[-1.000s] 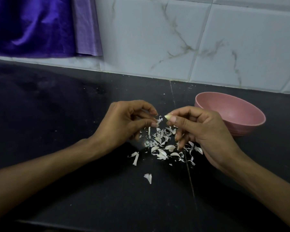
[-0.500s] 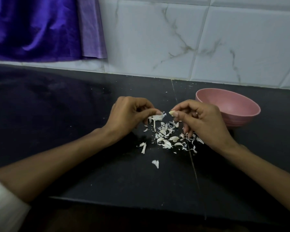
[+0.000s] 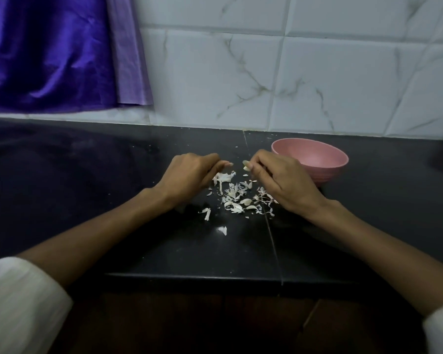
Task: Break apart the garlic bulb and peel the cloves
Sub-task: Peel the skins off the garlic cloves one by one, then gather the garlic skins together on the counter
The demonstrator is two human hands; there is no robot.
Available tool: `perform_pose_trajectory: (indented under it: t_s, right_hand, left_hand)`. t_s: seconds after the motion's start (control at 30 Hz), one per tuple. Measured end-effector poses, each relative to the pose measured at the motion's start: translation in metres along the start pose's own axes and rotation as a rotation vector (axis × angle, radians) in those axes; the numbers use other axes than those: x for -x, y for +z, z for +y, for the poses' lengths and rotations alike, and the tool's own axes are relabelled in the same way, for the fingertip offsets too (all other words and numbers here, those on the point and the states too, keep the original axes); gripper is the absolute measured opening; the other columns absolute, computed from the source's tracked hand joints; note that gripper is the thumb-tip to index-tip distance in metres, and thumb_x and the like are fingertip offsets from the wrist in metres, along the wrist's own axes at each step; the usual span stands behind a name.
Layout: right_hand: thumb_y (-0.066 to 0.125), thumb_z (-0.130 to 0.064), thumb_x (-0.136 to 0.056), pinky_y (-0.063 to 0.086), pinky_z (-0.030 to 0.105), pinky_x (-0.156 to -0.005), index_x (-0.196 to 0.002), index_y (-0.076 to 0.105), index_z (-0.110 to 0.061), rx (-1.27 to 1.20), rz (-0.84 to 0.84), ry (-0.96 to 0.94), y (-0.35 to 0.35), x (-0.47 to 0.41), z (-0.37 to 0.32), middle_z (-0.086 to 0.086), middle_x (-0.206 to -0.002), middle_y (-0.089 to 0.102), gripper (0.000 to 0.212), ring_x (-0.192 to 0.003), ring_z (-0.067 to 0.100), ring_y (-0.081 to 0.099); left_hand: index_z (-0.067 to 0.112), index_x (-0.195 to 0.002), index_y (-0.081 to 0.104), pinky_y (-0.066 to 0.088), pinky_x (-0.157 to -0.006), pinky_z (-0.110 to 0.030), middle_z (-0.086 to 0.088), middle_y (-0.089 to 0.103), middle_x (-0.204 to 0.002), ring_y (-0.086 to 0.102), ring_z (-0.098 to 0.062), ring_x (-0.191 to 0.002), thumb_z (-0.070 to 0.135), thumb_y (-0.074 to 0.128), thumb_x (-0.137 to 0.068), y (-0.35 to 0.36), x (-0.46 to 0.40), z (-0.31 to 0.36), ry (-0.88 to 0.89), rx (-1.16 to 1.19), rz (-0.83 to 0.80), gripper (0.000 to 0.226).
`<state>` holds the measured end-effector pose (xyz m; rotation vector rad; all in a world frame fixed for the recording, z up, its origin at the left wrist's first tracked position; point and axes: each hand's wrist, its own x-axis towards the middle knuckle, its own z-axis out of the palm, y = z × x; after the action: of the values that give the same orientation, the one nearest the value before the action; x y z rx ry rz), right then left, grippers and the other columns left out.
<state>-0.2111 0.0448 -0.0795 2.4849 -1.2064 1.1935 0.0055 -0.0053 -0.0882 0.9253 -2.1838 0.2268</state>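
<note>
Between the two hands, just above the bench (image 3: 92,195), a garlic clove (image 3: 246,168) sits pinched in the curled fingers (image 3: 251,166) of the right hand (image 3: 279,185); its pale tip shows beyond the thumb; the left hand (image 3: 189,177) grips a papery strip of skin (image 3: 222,178) that hangs down from its curled fingers; half a second earlier the two hands were nearly touching, whereas now they stand apart, so the strip appears to have come free of the clove; a heap of peelings (image 3: 238,200) lies on the bench below and between the hands; a pink bowl (image 3: 315,159) stands just behind the right hand; whether the clove is fully bare cannot be told.
</note>
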Motion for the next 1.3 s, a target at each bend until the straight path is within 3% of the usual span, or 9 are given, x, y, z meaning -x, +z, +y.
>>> perform_pose_trajectory:
  t_s: [0.2,0.27,0.4,0.6,0.77,0.97,1.13,1.23,1.3]
  right_hand:
    - [0.049,-0.040,-0.098,0.040,0.029,-0.057,-0.077,0.059,-0.015,0.159,0.064,-0.037,-0.043,0.007,0.007,-0.011,-0.072,0.053,0.034,-0.062,0.007,0.045]
    - [0.055,-0.040,-0.096,0.043,0.028,-0.061,-0.078,0.063,-0.015,0.194,0.116,0.021,-0.062,0.002,0.017,-0.009,-0.075,0.057,0.031,-0.065,0.008,0.050]
    - [0.068,-0.024,-0.090,0.054,0.038,-0.072,-0.089,0.072,-0.016,0.222,0.196,0.223,-0.091,-0.016,0.041,-0.004,-0.085,0.067,0.009,-0.071,0.011,0.062]
    - [0.065,-0.014,-0.092,0.057,0.042,-0.085,-0.109,0.074,-0.010,0.139,0.141,0.466,-0.105,-0.028,0.060,0.001,-0.097,0.074,0.019,-0.081,0.010,0.065]
    - [0.062,-0.010,-0.094,0.057,0.042,-0.086,-0.107,0.075,-0.009,0.061,0.178,0.468,-0.113,-0.014,0.054,-0.002,-0.097,0.072,0.019,-0.091,0.013,0.067]
    - [0.066,-0.017,-0.094,0.060,0.035,-0.071,-0.091,0.076,-0.012,-0.039,0.126,0.392,-0.107,0.024,0.025,-0.006,-0.075,0.073,0.012,-0.071,0.008,0.070]
    - [0.051,0.000,-0.099,0.058,0.022,-0.079,-0.113,0.071,-0.008,-0.144,-0.032,0.486,-0.084,0.055,0.010,-0.002,-0.091,0.072,0.026,-0.088,0.003,0.069]
    - [0.057,-0.021,-0.098,0.051,0.019,-0.090,-0.120,0.070,-0.016,-0.044,-0.187,0.500,-0.079,0.068,0.002,-0.010,-0.109,0.071,0.026,-0.101,-0.004,0.063]
    - [0.052,-0.052,-0.089,0.043,0.015,-0.097,-0.133,0.061,-0.021,0.038,-0.336,0.551,-0.078,0.073,-0.003,-0.010,-0.129,0.064,0.054,-0.113,-0.003,0.058]
  left_hand:
    - [0.016,-0.094,0.061,0.051,-0.064,-0.041,0.003,0.069,-0.074,0.065,-0.025,-0.068,0.052,0.031,-0.100,-0.003,-0.027,0.017,0.072,-0.037,-0.177,0.047]
    - [0.017,-0.109,0.058,0.052,-0.074,-0.043,0.002,0.072,-0.092,0.066,-0.025,-0.084,0.040,0.038,-0.103,-0.002,-0.041,0.026,0.064,-0.017,-0.243,0.032]
    - [0.018,-0.126,0.051,0.049,-0.086,-0.042,-0.001,0.067,-0.117,0.062,-0.024,-0.106,0.037,0.041,-0.103,0.001,-0.069,0.047,0.076,-0.015,-0.260,0.032]
    - [0.018,-0.126,0.052,0.049,-0.087,-0.042,-0.001,0.066,-0.119,0.059,-0.022,-0.109,0.029,0.047,-0.102,0.012,-0.084,0.055,0.014,-0.016,-0.279,0.027]
    - [0.017,-0.121,0.056,0.051,-0.088,-0.044,0.001,0.067,-0.115,0.063,-0.020,-0.104,0.022,0.051,-0.100,0.016,-0.067,0.047,-0.006,0.092,-0.328,0.022]
    - [0.011,-0.118,0.060,0.047,-0.083,-0.027,-0.001,0.067,-0.113,0.062,-0.014,-0.098,0.015,0.053,-0.099,0.006,-0.045,0.039,0.018,0.183,-0.322,0.021]
    - [0.009,-0.119,0.060,0.042,-0.084,-0.024,-0.002,0.064,-0.113,0.059,-0.014,-0.100,0.014,0.053,-0.099,0.000,-0.022,0.025,0.053,0.181,-0.328,0.022]
    - [0.011,-0.118,0.060,0.039,-0.084,-0.024,0.000,0.059,-0.115,0.056,-0.013,-0.099,0.022,0.051,-0.100,-0.006,-0.007,0.006,0.033,0.160,-0.347,0.023]
    - [0.011,-0.120,0.058,0.039,-0.087,-0.024,0.002,0.057,-0.118,0.058,-0.016,-0.102,0.035,0.044,-0.100,-0.009,0.003,-0.009,-0.008,0.152,-0.364,0.034]
